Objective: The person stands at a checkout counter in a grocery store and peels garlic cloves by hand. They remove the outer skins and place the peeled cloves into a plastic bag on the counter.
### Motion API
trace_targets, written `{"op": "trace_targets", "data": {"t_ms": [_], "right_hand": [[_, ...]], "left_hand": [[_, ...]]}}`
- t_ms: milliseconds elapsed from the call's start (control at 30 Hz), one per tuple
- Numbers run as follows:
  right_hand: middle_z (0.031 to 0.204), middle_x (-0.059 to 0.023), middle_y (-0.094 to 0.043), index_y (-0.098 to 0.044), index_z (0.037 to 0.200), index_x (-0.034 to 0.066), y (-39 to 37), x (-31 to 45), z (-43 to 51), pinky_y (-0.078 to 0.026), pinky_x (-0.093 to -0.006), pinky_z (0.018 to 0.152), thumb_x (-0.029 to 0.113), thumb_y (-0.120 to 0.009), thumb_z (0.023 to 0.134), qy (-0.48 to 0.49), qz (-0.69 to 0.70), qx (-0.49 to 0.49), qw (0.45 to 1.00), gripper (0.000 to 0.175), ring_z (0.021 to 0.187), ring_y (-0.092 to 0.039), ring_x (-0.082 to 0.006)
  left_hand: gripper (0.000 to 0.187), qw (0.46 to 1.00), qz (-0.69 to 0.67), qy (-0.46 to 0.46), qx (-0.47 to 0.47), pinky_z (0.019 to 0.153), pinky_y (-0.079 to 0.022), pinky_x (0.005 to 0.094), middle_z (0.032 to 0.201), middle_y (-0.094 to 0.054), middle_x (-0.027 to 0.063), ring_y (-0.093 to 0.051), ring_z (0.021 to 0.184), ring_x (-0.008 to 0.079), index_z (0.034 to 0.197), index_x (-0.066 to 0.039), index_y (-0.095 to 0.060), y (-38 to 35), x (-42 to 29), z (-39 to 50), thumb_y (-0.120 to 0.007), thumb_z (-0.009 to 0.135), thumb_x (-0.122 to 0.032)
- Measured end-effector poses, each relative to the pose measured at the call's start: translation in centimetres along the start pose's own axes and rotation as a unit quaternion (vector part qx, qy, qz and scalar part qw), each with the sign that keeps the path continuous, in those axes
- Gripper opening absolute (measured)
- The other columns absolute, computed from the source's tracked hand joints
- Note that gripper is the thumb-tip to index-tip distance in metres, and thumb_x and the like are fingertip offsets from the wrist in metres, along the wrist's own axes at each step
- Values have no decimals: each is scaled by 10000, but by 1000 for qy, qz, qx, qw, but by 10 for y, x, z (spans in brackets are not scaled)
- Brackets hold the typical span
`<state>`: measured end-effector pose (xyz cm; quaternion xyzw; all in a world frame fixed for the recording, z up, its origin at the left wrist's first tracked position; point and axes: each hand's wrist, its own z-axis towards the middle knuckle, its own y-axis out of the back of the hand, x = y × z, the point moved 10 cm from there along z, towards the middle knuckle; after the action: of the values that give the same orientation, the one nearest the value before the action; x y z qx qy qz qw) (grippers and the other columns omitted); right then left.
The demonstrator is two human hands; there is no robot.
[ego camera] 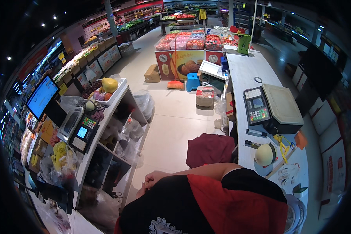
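Observation:
From a black sleeve on the right, my right forearm reaches across in front of my body. My right hand (154, 179) is at its end, with the fingers bent inward. Just below it a small bit of what looks like my left hand (140, 192) shows, close to or touching the right fingers. My black top hides the rest of both hands, so whether they hold anything cannot be told. Beyond my forearm a dark red cloth (209, 150) is draped over something low. To the left stands a shelf unit (134, 112) with plastic bags and bottles inside.
A label scale (84, 131), monitor (43, 96) and tray with a yellow pomelo (110, 84) crowd the left counter. On the right counter (242, 68) are another scale (280, 102), a melon (264, 155) and a glove (288, 173). A blue stool (193, 82) and box (152, 73) stand ahead.

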<state>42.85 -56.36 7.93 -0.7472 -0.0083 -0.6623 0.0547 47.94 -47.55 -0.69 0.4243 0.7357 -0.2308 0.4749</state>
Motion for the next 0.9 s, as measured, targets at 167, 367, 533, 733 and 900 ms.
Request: {"op": "trace_targets", "data": {"t_ms": [167, 367, 533, 733, 900], "right_hand": [[804, -56, -634, -546, 902, 11, -8, 7, 1, -459, -245, 667, 234, -611, 885, 60, 64, -20, 996, 234, 721, -591, -111], [836, -64, -634, -527, 942, 7, -3, -12, 5, -466, -256, 668, 202, -605, 886, 36, 16, -92, 995, 218, 731, -594, -125], [808, -67, -628, -558, 927, 0, 16, -15, -3, -460, -273, 663, 271, -615, 865, 11, -66, -134, 989, 284, 749, -581, -143], [795, -65, -629, -595, 917, -1, 27, -18, -15, -456, -270, 674, 342, -617, 854, -34, -79, -138, 987, 349, 748, -582, -145], [800, -53, -636, -607, 918, -2, 27, -20, -16, -456, -262, 686, 341, -607, 861, -32, -43, -122, 991, 348, 752, -585, -134]], "left_hand": [[570, 999, -17, -21, -29, 624, -368, 245, 772, -517, -1, -462, 685, 113, 929, -71, -557, 0, -2, -11, -203, 978, -515], [446, 999, -1, -36, -2, 590, -351, 234, 736, -497, -17, -433, 650, 90, 899, -67, -548, 0, -3, -7, -288, 978, -422], [322, 997, -20, -78, -4, 562, -340, 215, 714, -490, -28, -413, 624, 64, 888, -59, -545, -10, -12, -8, -382, 973, -323], [204, 982, 9, -177, -69, 543, -335, 198, 693, -488, -35, -399, 602, 41, 876, -44, -543, -22, -63, -34, -475, 962, -216], [201, 976, 95, -180, -78, 560, -360, 204, 693, -516, -27, -429, 613, 53, 844, -24, -548, -29, -88, -46, -462, 957, -166]]}}
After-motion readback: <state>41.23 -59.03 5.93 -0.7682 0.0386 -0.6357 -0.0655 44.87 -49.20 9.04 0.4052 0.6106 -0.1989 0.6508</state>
